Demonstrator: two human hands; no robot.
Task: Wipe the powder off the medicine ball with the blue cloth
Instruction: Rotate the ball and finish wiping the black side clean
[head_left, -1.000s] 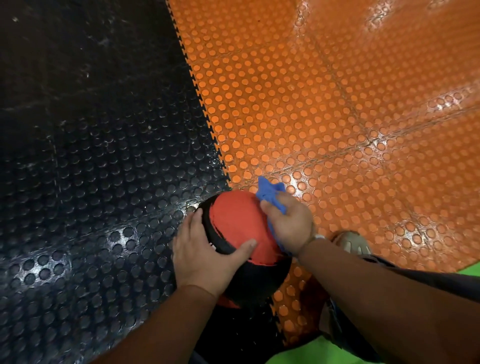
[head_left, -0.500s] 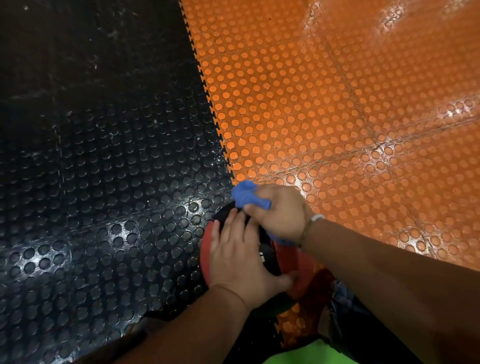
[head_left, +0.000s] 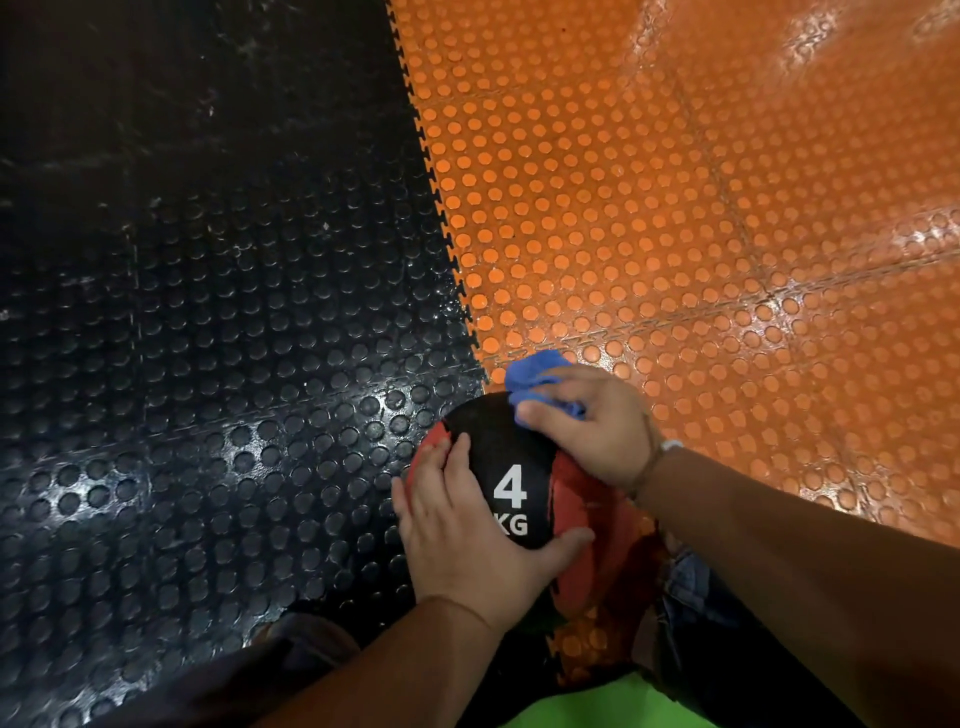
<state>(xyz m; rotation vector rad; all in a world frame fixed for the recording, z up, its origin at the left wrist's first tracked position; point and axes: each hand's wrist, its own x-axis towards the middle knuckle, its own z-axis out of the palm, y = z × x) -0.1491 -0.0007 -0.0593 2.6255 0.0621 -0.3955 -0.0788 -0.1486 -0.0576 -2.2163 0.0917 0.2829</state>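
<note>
**Q:** Location of the medicine ball (head_left: 498, 452)?

**A:** Lower centre of the frame, on the floor. It sits at the toothed seam where the black studded mat (head_left: 208, 312) meets the orange studded mat (head_left: 675, 208). A black panel faces the camera, printed "4 KG" in white. Red panels show at its left edge and lower right

**Q:** Left hand (head_left: 462, 535), state?

**A:** On the lower-left side of the ball, palm flat against it. Fingers nearly straight, pointing up-frame. Thumb stretched out to the right, just beneath the "KG". It holds nothing and only presses on the ball

**Q:** Right hand (head_left: 597, 431)?

**A:** On the upper right of the ball. Fingers curled round the blue cloth (head_left: 535, 374), which is bunched. A wad of it sticks out above the fingers at the ball's top edge, touching the black panel. Pale band (head_left: 670, 446) at the wrist

**Q:** Powder on the ball?

**A:** Cannot tell from this view

**Q:** Anything else noted?

**A:** Green surface (head_left: 597, 706) at the bottom edge of the frame. Blue denim (head_left: 691, 577) beneath the right forearm, lower right
</note>
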